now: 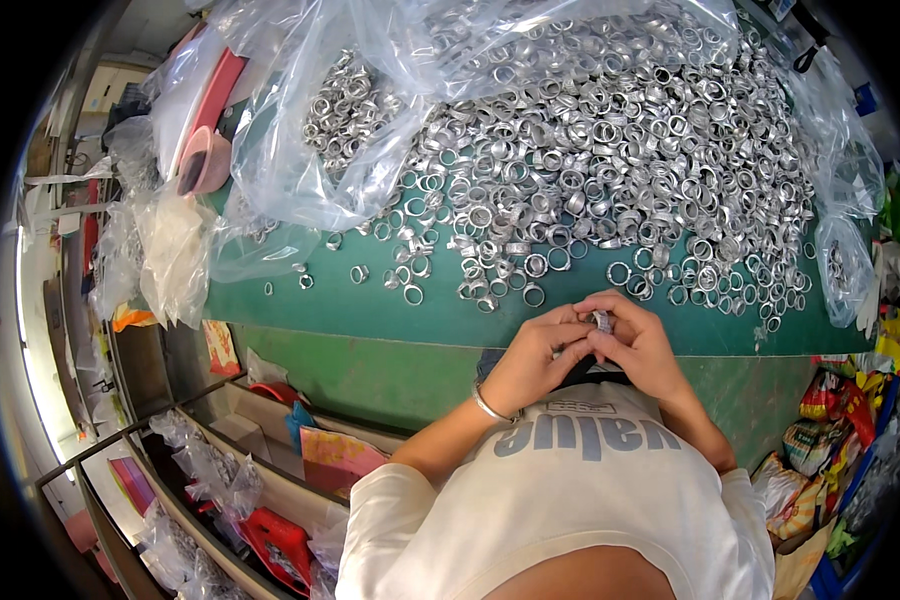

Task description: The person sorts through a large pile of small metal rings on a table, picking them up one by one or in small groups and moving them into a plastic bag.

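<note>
Both my hands meet at the front edge of the green table (360, 316). A silver-coloured metal ring (601, 320) sits between their fingertips. My left hand (538, 357) is closed, its thumb and fingers pinching at the ring from the left. From the right, my right hand (634, 340) curls its thumb and fingers around the same ring. The fingers hide part of it. Just beyond my hands spreads a large heap of similar silver rings (610, 170), with a few loose ones (413, 295) scattered at its near left side.
Clear plastic bags (300, 150) cover part of the heap, and another bag (845, 270) lies at the right edge. A pink cup (206, 160) stands at the far left. Lower left, an open drawer (300, 510) holds bags and a red item. Colourful packages (810, 440) sit lower right.
</note>
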Motion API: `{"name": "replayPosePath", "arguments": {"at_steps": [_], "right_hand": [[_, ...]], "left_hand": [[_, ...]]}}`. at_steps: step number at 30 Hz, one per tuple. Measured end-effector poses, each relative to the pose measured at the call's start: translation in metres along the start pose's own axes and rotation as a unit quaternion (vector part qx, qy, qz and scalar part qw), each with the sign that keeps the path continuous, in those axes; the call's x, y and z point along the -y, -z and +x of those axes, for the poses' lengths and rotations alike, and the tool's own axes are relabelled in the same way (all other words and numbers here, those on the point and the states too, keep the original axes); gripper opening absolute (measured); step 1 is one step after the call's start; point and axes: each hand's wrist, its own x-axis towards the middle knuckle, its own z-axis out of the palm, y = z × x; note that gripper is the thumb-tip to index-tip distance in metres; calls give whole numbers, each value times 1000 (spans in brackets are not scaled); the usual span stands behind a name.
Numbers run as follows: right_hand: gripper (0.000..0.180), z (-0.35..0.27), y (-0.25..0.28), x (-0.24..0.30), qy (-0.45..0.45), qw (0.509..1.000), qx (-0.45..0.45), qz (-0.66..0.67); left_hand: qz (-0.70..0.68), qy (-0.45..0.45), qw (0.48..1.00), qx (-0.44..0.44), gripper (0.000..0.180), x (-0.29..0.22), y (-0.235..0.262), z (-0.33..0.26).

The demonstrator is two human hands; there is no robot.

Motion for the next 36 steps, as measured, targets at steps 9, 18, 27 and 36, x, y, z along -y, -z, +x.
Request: {"name": "replayPosePath", "arguments": {"at_steps": [9, 18, 27, 36], "right_hand": [[19, -5, 31, -3, 19, 989, -146, -17], [26, 49, -13, -14, 208, 749, -125, -617], [8, 32, 11, 7, 6, 964, 34, 265], [26, 36, -5, -7, -124, 977, -15, 170]], "left_hand": [[296, -10, 932, -207, 33, -3, 23, -3], [284, 7, 932, -227, 31, 2, 19, -3], [381, 13, 903, -199, 42, 10, 18, -9], [305, -55, 924, -225, 42, -2, 6, -13]]}}
